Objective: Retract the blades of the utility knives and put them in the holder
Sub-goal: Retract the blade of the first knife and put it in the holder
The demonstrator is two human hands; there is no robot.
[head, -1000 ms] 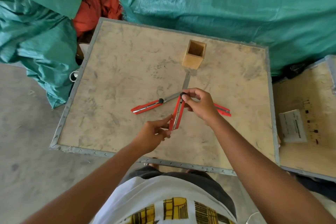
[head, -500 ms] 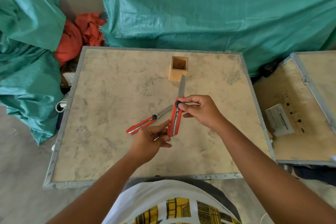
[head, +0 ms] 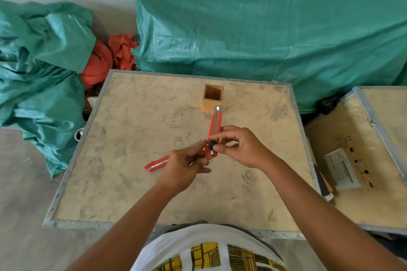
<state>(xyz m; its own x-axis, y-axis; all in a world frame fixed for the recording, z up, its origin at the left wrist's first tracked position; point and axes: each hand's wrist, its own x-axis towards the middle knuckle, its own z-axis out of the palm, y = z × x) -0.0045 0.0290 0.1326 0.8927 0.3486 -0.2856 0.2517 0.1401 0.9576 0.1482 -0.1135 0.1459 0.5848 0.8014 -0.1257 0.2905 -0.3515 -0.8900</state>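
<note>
I hold a red utility knife [head: 215, 125] upright over the wooden board [head: 132, 138]. Only a short metal tip shows at its far end, just below the holder. My left hand [head: 187, 164] pinches the knife's near end. My right hand [head: 240, 146] grips the body, thumb and finger on the black slider knob. A second red utility knife [head: 156, 164] lies on the board, partly hidden under my left hand, its blade poking out past my fingers. The square wooden holder [head: 211, 99] stands at the board's far side, nothing visible inside.
Green tarpaulin bundles [head: 264, 46] and red cloth [head: 110, 59] crowd the far and left sides. To the right sits another wooden crate lid [head: 363, 138] with a white paper label [head: 341, 169]. A dark knife handle [head: 322, 185] lies in the gap between the boards.
The long blade of the held knife has slid back into its red body. My right thumb moved down the handle with the slider. The camera view tilted upward.
</note>
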